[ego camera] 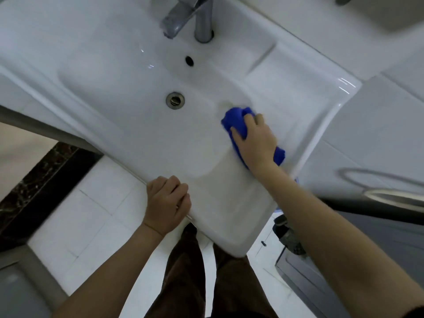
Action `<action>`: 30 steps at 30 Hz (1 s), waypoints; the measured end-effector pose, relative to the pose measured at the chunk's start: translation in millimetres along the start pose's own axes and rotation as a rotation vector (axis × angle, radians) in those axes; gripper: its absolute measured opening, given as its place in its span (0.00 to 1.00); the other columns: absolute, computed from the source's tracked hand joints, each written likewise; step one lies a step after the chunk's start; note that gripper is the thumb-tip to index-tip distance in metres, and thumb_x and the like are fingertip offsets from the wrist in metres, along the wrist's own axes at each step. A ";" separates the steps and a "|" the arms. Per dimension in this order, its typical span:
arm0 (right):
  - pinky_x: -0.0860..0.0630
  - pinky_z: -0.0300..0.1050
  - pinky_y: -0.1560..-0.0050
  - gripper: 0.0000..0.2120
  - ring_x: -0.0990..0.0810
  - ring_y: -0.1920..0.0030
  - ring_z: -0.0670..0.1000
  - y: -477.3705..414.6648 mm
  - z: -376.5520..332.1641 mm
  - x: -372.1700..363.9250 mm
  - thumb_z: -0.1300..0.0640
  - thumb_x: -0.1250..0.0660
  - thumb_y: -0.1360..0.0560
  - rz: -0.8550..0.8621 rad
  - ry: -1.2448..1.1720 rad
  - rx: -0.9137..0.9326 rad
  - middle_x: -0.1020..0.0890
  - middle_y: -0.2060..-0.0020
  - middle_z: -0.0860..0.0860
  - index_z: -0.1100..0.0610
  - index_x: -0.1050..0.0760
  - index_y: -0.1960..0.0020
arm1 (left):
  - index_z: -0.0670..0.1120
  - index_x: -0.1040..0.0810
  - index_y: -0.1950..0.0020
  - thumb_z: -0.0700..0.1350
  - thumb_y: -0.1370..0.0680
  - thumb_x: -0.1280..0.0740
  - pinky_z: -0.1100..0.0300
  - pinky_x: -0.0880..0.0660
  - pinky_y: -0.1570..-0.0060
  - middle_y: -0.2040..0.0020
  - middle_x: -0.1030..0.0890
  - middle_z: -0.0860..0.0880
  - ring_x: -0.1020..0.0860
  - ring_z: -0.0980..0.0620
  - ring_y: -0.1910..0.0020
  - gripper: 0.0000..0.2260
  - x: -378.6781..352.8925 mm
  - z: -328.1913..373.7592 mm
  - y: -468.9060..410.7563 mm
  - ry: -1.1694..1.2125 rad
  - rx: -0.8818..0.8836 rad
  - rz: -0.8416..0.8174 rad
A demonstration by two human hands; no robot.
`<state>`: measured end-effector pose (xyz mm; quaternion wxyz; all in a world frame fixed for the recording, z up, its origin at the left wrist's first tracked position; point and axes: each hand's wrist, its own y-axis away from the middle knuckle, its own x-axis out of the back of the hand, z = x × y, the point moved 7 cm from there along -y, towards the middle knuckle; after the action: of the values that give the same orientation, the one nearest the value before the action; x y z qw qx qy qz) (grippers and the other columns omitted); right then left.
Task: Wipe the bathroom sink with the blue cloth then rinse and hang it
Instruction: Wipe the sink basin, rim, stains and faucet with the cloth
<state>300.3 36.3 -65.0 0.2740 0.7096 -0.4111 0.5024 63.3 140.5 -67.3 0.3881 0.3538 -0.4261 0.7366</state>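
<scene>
Between the left hand point(167, 203), gripping the sink point(229, 214) by its front edge, and the right hand point(258, 143), holding the cloth point(234, 120) on the bowl's slope, the surface lies bare. Ahead of the left hand the bowl is open, its drain point(175, 100) flush with the floor. Farther ahead the tap point(183, 19) overhangs the bowl's back. Right of the right hand a flat ledge runs to the rim, the wall point(367, 138) just beyond. A grey machine point(378, 237) stands beside the right forearm.
</scene>
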 end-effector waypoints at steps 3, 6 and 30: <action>0.27 0.47 0.68 0.16 0.21 0.57 0.58 74.6 -42.4 -15.0 0.47 0.32 0.24 -0.215 -0.010 0.425 0.22 0.50 0.56 0.59 0.24 0.44 | 0.44 0.27 0.61 0.44 0.25 0.39 0.55 0.41 0.56 0.64 0.25 0.46 0.33 0.48 0.61 0.07 -1.6 -1.1 1.1 -0.002 -0.009 -0.025; 0.27 0.48 0.67 0.18 0.21 0.55 0.61 48.0 -19.7 -11.1 0.46 0.34 0.22 -0.299 0.070 0.502 0.22 0.48 0.58 0.59 0.25 0.42 | 0.44 0.26 0.62 0.44 0.25 0.40 0.55 0.41 0.57 0.64 0.25 0.46 0.33 0.48 0.62 0.07 -1.3 -0.8 0.6 -0.004 -0.002 -0.029; 0.28 0.47 0.63 0.13 0.22 0.57 0.58 -65.9 137.9 97.5 0.49 0.35 0.24 -0.097 0.255 0.145 0.22 0.47 0.51 0.57 0.21 0.48 | 0.40 0.24 0.64 0.41 0.26 0.40 0.54 0.42 0.57 0.65 0.24 0.45 0.33 0.47 0.63 0.10 2.3 3.9 -1.7 -0.061 -0.012 0.012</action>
<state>439.5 -70.6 -19.5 0.2961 0.6770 -0.3008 0.6030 64.5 138.2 -63.3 0.3728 0.3711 -0.4442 0.7252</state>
